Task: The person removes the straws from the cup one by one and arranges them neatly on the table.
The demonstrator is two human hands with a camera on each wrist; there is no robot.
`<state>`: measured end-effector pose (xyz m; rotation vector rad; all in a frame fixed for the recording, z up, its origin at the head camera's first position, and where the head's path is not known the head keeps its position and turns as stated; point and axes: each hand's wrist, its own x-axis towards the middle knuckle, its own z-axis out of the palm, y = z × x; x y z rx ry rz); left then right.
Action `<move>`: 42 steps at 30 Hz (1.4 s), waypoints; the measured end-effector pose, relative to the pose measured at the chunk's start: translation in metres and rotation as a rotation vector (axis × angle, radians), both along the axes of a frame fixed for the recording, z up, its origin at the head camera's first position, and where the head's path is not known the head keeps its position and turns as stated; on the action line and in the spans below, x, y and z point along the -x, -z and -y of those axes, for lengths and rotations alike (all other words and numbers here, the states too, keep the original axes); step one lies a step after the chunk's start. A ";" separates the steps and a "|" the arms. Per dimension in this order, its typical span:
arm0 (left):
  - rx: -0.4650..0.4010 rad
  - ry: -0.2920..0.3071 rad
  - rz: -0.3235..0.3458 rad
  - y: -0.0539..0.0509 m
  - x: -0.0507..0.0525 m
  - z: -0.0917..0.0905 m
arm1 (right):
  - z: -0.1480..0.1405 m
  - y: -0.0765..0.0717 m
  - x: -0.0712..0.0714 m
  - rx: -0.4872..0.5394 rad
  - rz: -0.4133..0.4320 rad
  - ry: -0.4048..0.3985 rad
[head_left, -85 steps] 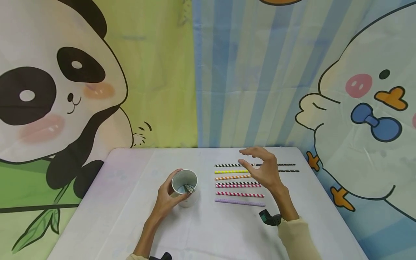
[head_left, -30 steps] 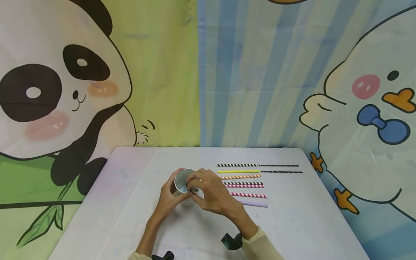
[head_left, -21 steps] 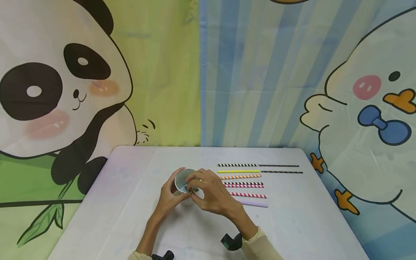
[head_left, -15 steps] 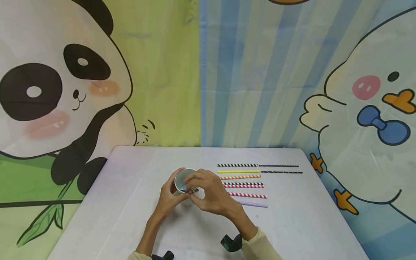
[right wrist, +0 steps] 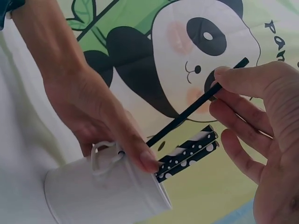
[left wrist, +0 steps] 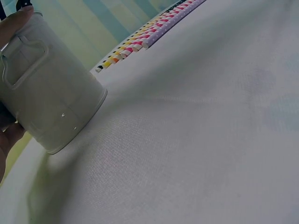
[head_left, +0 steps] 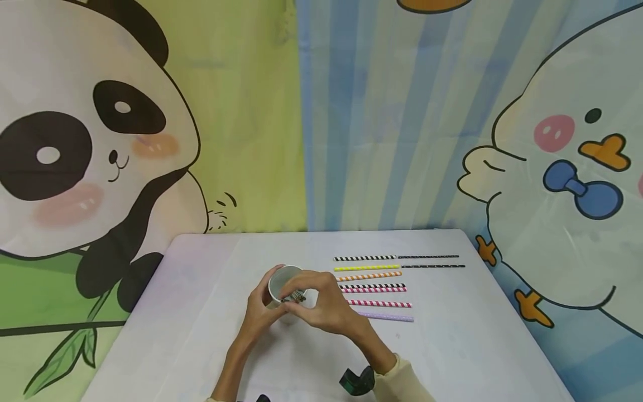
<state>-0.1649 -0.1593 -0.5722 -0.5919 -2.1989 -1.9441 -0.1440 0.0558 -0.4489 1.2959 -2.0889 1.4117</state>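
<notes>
My left hand [head_left: 258,315] grips a white mug [right wrist: 93,191] from its left side, thumb near the rim. The mug's handle [left wrist: 25,63] shows in the left wrist view. Several black-and-white patterned paper straws [right wrist: 189,156] stand together out of the mug, leaning against its rim by my left thumb. Above the mug, my right hand [head_left: 326,304] pinches a thin black straw [right wrist: 182,116] near its upper end between thumb and index finger. That straw's lower end is hidden behind my left thumb and the mug. The other right fingers are bent loosely, apart from the patterned straws.
To the right of the mug, several paper straws lie in a row on the white table [head_left: 176,335]: yellow [head_left: 366,268], orange-striped [head_left: 369,276], pink-striped and purple [head_left: 387,317]. Two thin black dotted straws [head_left: 432,266] lie farther right. Cartoon-printed cloth [head_left: 251,111] hangs behind.
My right hand has come left from above the straw row to the mug. Since half a second ago its fingers have shifted slightly left, off the patterned straws. The left hand still grips the mug.
</notes>
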 end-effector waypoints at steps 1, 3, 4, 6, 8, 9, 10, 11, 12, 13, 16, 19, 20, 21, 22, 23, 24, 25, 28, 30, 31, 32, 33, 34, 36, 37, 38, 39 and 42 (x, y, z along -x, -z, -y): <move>0.005 0.001 -0.001 0.001 -0.001 0.000 | 0.000 0.000 0.000 0.011 0.016 -0.005; 0.019 -0.008 0.004 0.002 -0.001 0.000 | 0.001 0.000 -0.001 0.044 0.062 -0.011; 0.025 -0.016 0.009 0.001 -0.002 -0.001 | 0.002 -0.001 -0.001 0.067 0.085 -0.013; 0.038 -0.032 0.017 0.000 -0.002 -0.002 | 0.004 -0.003 -0.001 0.125 0.131 -0.021; 0.051 -0.045 0.030 -0.002 -0.002 -0.002 | 0.005 -0.004 0.001 0.177 0.163 -0.026; 0.058 -0.051 0.034 -0.002 -0.002 -0.002 | 0.006 -0.004 0.002 0.198 0.169 -0.031; 0.064 -0.054 0.041 -0.003 -0.002 -0.003 | 0.006 -0.004 0.003 0.216 0.170 -0.037; 0.069 -0.056 0.045 -0.003 -0.002 -0.003 | 0.007 -0.005 0.004 0.231 0.171 -0.042; 0.072 -0.057 0.049 -0.003 -0.002 -0.003 | 0.007 -0.005 0.006 0.243 0.173 -0.047; 0.071 -0.059 0.056 -0.004 -0.002 -0.003 | 0.008 -0.005 0.007 0.253 0.175 -0.050; 0.069 -0.059 0.062 -0.004 -0.002 -0.004 | 0.008 -0.005 0.010 0.290 0.194 -0.077; 0.065 -0.064 0.070 -0.004 -0.003 -0.006 | 0.008 -0.005 0.012 0.331 0.219 -0.106; 0.067 -0.067 0.073 -0.004 -0.003 -0.006 | 0.008 -0.005 0.013 0.344 0.224 -0.114; 0.068 -0.069 0.074 -0.004 -0.003 -0.007 | 0.007 -0.005 0.014 0.357 0.229 -0.121; 0.068 -0.070 0.077 -0.004 -0.003 -0.007 | 0.007 -0.005 0.014 0.369 0.235 -0.126; 0.066 -0.071 0.076 -0.004 -0.003 -0.008 | 0.007 -0.005 0.015 0.382 0.237 -0.130; 0.062 -0.072 0.078 -0.004 -0.003 -0.008 | 0.006 -0.005 0.015 0.393 0.240 -0.132; 0.060 -0.071 0.077 -0.004 -0.003 -0.009 | 0.006 -0.006 0.016 0.401 0.243 -0.130; 0.052 -0.066 0.075 -0.004 -0.004 -0.009 | 0.005 -0.008 0.017 0.425 0.241 -0.134; 0.049 -0.064 0.078 -0.004 -0.004 -0.010 | 0.004 -0.011 0.018 0.438 0.235 -0.137; 0.049 -0.063 0.079 -0.004 -0.004 -0.010 | 0.003 -0.013 0.018 0.444 0.232 -0.137; 0.051 -0.061 0.077 -0.004 -0.004 -0.009 | 0.002 -0.014 0.018 0.451 0.229 -0.138; 0.051 -0.062 0.078 -0.004 -0.004 -0.009 | 0.002 -0.015 0.018 0.457 0.225 -0.138; 0.053 -0.062 0.079 -0.003 -0.004 -0.009 | 0.001 -0.017 0.018 0.461 0.221 -0.140; 0.054 -0.066 0.078 -0.003 -0.003 -0.009 | -0.001 -0.020 0.018 0.468 0.213 -0.141; 0.052 -0.069 0.079 -0.002 -0.003 -0.008 | -0.002 -0.022 0.018 0.470 0.208 -0.141; 0.051 -0.072 0.080 -0.002 -0.003 -0.008 | -0.003 -0.023 0.018 0.472 0.203 -0.143; 0.048 -0.077 0.083 -0.002 -0.003 -0.008 | -0.004 -0.025 0.018 0.472 0.196 -0.145; 0.041 -0.090 0.087 -0.002 -0.004 -0.007 | -0.008 -0.029 0.019 0.472 0.183 -0.139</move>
